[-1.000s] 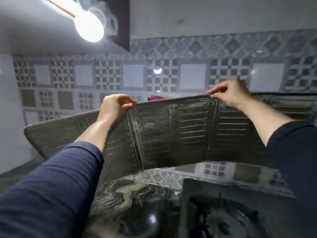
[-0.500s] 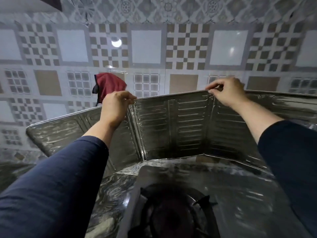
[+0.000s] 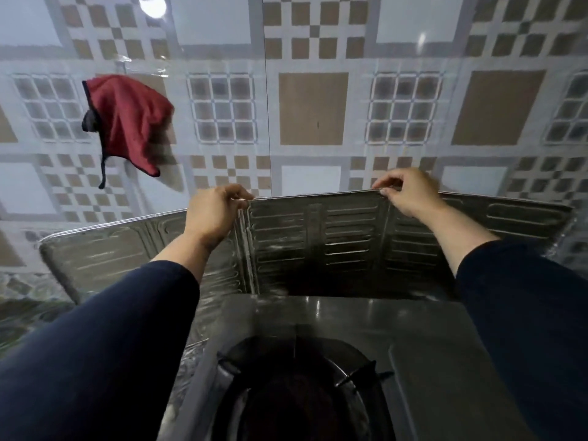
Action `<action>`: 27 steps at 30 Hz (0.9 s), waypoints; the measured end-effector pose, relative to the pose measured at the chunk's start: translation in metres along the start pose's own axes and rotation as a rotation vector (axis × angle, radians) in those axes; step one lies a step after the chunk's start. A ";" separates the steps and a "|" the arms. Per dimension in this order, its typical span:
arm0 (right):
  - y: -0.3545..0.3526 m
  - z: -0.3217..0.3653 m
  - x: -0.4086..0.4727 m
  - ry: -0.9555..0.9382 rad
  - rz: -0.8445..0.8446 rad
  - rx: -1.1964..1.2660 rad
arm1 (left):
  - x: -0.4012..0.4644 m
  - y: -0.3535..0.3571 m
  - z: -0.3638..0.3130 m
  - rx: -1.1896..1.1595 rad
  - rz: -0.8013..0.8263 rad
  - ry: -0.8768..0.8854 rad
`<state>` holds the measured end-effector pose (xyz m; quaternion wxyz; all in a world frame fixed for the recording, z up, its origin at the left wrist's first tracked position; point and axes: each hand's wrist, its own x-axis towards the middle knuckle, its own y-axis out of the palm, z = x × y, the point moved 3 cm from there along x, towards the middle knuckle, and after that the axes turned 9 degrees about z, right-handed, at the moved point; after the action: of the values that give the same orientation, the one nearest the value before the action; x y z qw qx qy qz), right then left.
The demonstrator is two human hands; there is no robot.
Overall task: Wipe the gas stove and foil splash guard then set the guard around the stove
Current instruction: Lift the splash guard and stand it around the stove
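The ribbed foil splash guard (image 3: 318, 246) stands upright behind the gas stove (image 3: 318, 319), its side panels angled out to the left and right. My left hand (image 3: 213, 214) pinches the guard's top edge at the left fold. At the right fold, my right hand (image 3: 407, 194) grips the same edge. The stove's steel top reaches the guard's middle panel, and its dark burner with pan supports (image 3: 296, 386) lies directly below me. The guard's lower right part is hidden behind my right sleeve.
A red cloth (image 3: 127, 122) hangs on the patterned tiled wall (image 3: 311, 106) at the upper left. Dark marbled counter (image 3: 25, 307) shows to the left of the stove. The wall stands close behind the guard.
The view has tilted down and closer, with the lamp out of sight. The guard has come down behind the stove, its middle panel now at the stove's back edge. Both hands keep their grip.
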<state>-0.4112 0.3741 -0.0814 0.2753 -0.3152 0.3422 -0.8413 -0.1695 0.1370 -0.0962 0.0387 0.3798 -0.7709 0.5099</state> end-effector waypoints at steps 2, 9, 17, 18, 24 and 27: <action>0.006 -0.011 -0.005 0.023 -0.018 -0.002 | 0.004 0.008 -0.001 0.039 0.017 0.009; 0.014 -0.008 -0.007 0.005 -0.045 -0.051 | 0.012 0.016 -0.003 0.121 0.026 -0.002; 0.082 0.081 0.004 -0.247 0.114 -0.095 | 0.004 -0.004 -0.002 0.190 0.212 -0.032; 0.090 0.088 0.005 -0.244 0.124 -0.077 | 0.002 -0.012 0.002 0.287 0.235 -0.066; 0.109 0.105 0.004 -0.174 0.072 0.023 | -0.017 -0.060 0.024 0.510 0.324 -0.218; 0.110 0.117 0.006 -0.186 0.096 0.016 | -0.018 -0.072 0.022 0.530 0.319 -0.216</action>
<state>-0.3033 0.2551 -0.0955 0.3484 -0.3731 0.3229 -0.7969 -0.1045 0.1153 -0.0608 -0.2238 0.3029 -0.6607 0.6493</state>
